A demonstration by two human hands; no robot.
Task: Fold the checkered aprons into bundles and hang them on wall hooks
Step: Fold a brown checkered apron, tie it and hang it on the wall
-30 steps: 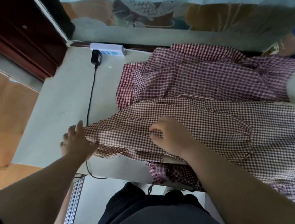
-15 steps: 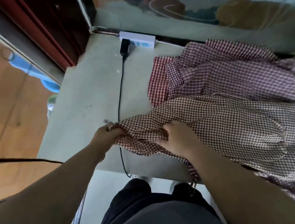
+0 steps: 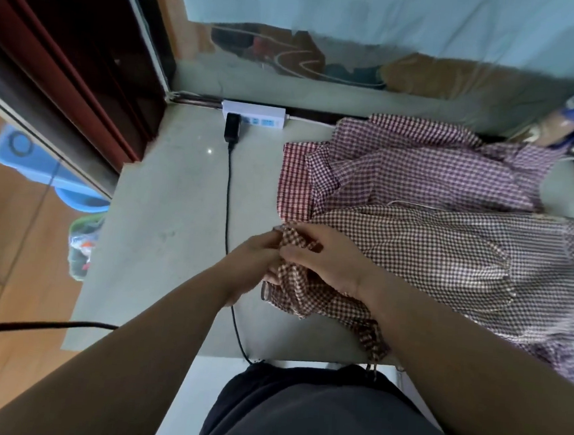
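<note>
A brown-and-white checkered apron (image 3: pixel 447 257) lies spread over the right half of the pale table (image 3: pixel 168 228). Its left end is bunched up between both hands near the table's middle. My left hand (image 3: pixel 252 264) grips the gathered cloth from the left. My right hand (image 3: pixel 327 255) lies over the bunch with its fingers curled into the fabric. Behind it lies a purple-and-white checkered apron (image 3: pixel 430 167), crumpled against the back wall, with a red checkered piece (image 3: pixel 291 183) at its left edge. No wall hooks are in view.
A white power strip (image 3: pixel 256 113) sits at the table's back edge; a black plug and cable (image 3: pixel 228 192) run forward across the table and under my left hand. A dark wooden frame (image 3: pixel 67 62) stands at the left. Blue plastic items (image 3: pixel 42 170) lie on the wooden floor.
My left hand took the apron's left corner and carried it rightward to my right hand. The flat left end is now gathered into a bunch between both hands.
</note>
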